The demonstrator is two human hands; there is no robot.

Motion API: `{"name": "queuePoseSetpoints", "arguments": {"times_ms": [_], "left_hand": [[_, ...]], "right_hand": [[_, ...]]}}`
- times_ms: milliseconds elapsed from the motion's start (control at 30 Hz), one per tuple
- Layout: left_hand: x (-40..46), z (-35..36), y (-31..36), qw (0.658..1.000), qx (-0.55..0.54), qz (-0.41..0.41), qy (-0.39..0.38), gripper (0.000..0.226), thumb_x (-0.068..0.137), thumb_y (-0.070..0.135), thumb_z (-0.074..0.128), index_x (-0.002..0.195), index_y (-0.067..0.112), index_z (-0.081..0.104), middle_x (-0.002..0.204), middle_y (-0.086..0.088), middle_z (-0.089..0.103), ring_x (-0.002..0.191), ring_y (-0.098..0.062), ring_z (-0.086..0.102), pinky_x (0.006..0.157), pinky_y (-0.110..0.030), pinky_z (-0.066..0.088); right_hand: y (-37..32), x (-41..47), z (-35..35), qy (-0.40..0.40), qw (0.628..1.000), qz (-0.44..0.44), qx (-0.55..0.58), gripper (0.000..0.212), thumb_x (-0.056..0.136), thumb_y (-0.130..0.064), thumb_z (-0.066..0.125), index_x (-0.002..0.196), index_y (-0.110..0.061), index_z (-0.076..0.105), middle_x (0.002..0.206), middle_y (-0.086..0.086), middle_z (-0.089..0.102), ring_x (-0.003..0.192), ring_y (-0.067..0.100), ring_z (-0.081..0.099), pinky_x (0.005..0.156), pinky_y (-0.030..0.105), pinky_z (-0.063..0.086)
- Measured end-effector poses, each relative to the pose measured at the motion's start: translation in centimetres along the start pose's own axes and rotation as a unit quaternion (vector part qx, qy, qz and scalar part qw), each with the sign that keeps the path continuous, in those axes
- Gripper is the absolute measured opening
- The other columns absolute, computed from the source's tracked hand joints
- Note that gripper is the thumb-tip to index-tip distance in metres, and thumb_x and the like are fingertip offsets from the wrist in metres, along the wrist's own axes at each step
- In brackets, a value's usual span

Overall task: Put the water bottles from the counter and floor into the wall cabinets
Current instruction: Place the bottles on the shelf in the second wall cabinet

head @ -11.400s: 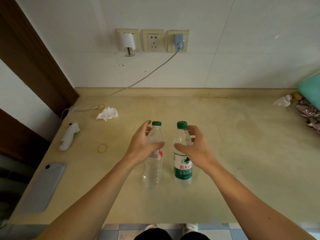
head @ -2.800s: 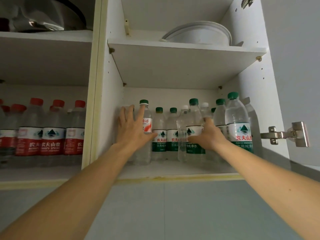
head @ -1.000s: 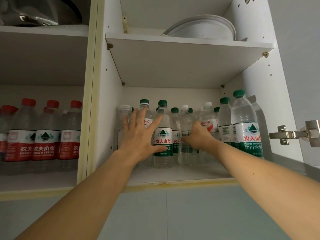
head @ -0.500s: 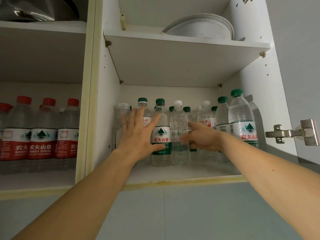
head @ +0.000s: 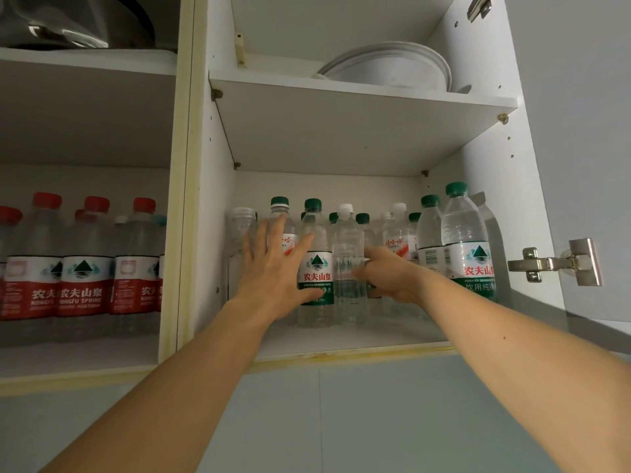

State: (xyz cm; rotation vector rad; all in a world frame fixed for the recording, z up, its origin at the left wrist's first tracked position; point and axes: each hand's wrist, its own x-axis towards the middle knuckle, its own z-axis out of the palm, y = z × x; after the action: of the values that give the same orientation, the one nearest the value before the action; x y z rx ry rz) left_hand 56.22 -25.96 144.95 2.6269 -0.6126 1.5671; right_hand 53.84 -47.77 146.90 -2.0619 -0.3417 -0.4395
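Lower bodies of 2 bottles at the left of the right compartment were covered by the left hand [head: 273, 268]; its palm could not be seen. The label-less bottle [head: 348, 264] was partly masked by the right hand [head: 392, 276], and whether the fingers closed round it could not be told. Back-row bottles [head: 362, 220] were seen only as caps. The red-capped bottles [head: 82, 268] were cut off at the left edge. The dark pan [head: 78, 22] was cropped by the top edge. The white dish [head: 392, 70] was hidden below its rim by the shelf [head: 341, 97]. Small print on the green label [head: 317, 278] was too fine to be read. The hinge [head: 560, 262] was only partly legible.
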Motion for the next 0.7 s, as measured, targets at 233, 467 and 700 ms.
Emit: {"name": "queuePoseSetpoints", "arguments": {"times_ms": [233,467,700], "left_hand": [[-0.1,0.0,0.3,0.998,-0.028,0.018,0.050,0.109,0.072,0.072,0.074,0.159,0.033,0.018,0.165,-0.014,0.000,0.153,-0.040,-0.003,0.123,-0.061,0.003],[0.1,-2.1,2.6,0.978,-0.083,0.095,0.168,0.089,0.081,0.064,0.068,0.150,0.016,0.040,0.155,-0.015,0.032,0.144,-0.033,0.025,0.117,-0.053,0.031],[3.0,-4.5,9.0,0.957,-0.243,0.093,0.126,0.080,0.088,0.056,0.068,0.151,0.020,0.035,0.155,-0.004,0.029,0.134,-0.021,0.042,0.102,-0.038,0.044]], "right_hand": [[-1.0,-2.1,0.9,0.075,0.994,-0.024,-0.072,0.037,0.100,-0.012,0.058,0.137,-0.011,0.054,0.137,0.006,0.062,0.114,0.021,0.064,0.102,0.037,0.052],[-0.7,-7.7,-3.8,0.445,0.804,-0.177,-0.354,0.052,0.087,-0.011,0.069,0.136,-0.011,0.051,0.138,0.011,0.044,0.128,0.031,0.038,0.105,0.040,0.042],[2.8,-9.6,-7.6,0.360,0.881,-0.018,-0.308,0.098,0.090,-0.031,0.074,0.158,-0.025,0.004,0.154,0.016,0.025,0.122,0.039,0.053,0.086,0.047,0.055]]}}
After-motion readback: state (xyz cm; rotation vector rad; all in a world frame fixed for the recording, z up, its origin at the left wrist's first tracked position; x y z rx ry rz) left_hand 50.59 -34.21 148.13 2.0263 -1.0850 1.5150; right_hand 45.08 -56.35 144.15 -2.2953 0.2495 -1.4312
